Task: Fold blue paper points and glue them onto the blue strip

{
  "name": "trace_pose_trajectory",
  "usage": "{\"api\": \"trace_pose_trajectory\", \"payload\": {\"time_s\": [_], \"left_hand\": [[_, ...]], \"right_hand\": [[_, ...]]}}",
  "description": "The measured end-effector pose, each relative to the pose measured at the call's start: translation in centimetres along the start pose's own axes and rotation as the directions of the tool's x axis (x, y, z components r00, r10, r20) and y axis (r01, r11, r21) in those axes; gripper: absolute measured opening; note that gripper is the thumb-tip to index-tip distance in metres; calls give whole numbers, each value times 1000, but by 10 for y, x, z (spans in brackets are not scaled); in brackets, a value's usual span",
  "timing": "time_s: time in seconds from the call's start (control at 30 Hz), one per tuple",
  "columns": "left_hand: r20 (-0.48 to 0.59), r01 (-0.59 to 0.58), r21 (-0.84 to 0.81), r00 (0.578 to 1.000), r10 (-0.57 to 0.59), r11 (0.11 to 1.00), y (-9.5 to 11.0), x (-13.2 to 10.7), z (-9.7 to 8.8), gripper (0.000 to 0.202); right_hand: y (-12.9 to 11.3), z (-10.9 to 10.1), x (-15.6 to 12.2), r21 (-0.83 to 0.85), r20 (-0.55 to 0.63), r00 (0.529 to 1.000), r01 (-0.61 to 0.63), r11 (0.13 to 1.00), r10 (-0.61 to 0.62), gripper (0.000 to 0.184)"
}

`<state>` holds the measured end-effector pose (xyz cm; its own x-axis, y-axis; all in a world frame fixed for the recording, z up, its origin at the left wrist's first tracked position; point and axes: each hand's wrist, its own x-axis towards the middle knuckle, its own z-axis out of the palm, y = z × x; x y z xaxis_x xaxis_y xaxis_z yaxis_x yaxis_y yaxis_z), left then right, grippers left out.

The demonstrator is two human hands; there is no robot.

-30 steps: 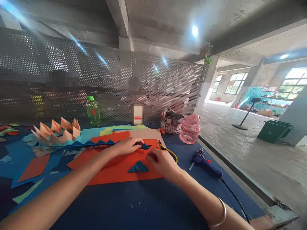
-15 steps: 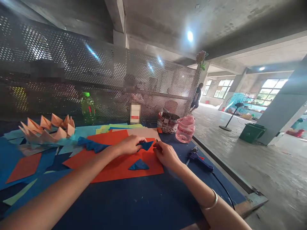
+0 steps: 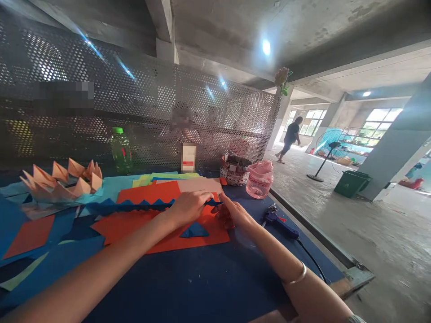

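My left hand (image 3: 190, 206) is closed on the right end of a long blue zigzag paper strip (image 3: 131, 206) that stretches leftward over an orange paper sheet (image 3: 158, 224). My right hand (image 3: 234, 213) is right beside it, its fingers pinched at the same end of the strip. A small folded blue paper triangle (image 3: 195, 231) lies loose on the orange sheet just below both hands.
A blue glue gun (image 3: 278, 220) with a black cord lies at the right table edge. A pink jar (image 3: 259, 179), a woven bowl (image 3: 234, 170), a green bottle (image 3: 121, 150) and orange folded paper boats (image 3: 63, 179) stand further back. A perforated metal screen (image 3: 141, 116) backs the table. A person walks in the far hall.
The blue strip, bunched up half a second ago, is now stretched out straight to the left. My right hand has moved in to the strip's right end.
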<state>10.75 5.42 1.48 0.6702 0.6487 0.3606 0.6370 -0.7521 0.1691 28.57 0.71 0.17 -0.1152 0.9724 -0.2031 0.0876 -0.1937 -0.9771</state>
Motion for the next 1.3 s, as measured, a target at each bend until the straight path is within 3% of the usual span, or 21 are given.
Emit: {"api": "trace_pose_trajectory", "payload": {"time_s": [0.2,0.33,0.57,0.7,0.83,1.13,1.3], "left_hand": [[15,-12,19,1000,11,1000,1,0,5,42],[94,14,-60,996,-9,998,-5,1,-6,67],[249,175,-254,962,-111,951,-6,3,-30,37],[298,193,-284,949,-105,939,-5,3,-37,31],[322,198,-308,942,-94,931,-8,2,-37,29],[426,141,-115,901,-79,983,-1,1,-39,27],[427,155,41,890,-157,987,13,0,-45,17]], "right_hand": [[6,0,5,-91,-66,995,68,994,-74,25],[10,0,7,-130,-57,986,145,981,-154,13],[18,-1,12,-280,-60,946,290,915,-318,18],[21,-2,12,-437,-40,892,389,811,-449,19],[21,2,11,-482,-5,859,447,754,-512,17],[25,11,8,-565,-7,748,545,620,-664,12],[25,12,6,-607,53,711,581,542,-701,9]]}}
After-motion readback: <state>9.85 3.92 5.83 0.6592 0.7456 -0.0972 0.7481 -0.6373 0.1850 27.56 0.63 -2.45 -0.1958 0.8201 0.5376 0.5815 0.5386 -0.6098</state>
